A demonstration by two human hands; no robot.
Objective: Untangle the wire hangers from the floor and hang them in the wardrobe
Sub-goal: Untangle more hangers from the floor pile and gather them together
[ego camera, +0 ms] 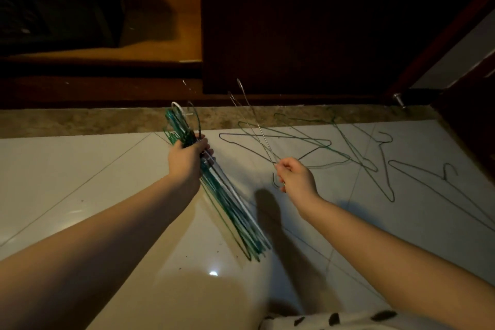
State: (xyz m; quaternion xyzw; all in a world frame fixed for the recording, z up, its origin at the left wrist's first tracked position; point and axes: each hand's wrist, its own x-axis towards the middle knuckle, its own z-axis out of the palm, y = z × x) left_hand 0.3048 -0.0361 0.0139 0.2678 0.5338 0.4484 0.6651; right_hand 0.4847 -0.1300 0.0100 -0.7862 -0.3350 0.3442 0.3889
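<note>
My left hand (187,159) grips a thick bundle of green and white wire hangers (230,209) near the hooks, the bundle slanting down to the right above the floor. My right hand (296,178) pinches a thin silver wire hanger (250,118) that sticks up and away toward the wardrobe. Several green wire hangers (356,153) lie overlapping on the white floor tiles to the right of my right hand. The open wardrobe (150,43) with its wooden floor is at the upper left.
A dark wardrobe door (308,24) stands closed ahead. A speckled stone threshold (80,120) runs along the wardrobe base. A metal door stop (399,100) sits at the right. Dark folded items (53,13) lie inside the wardrobe. Black-spotted white fabric (334,320) shows at the bottom.
</note>
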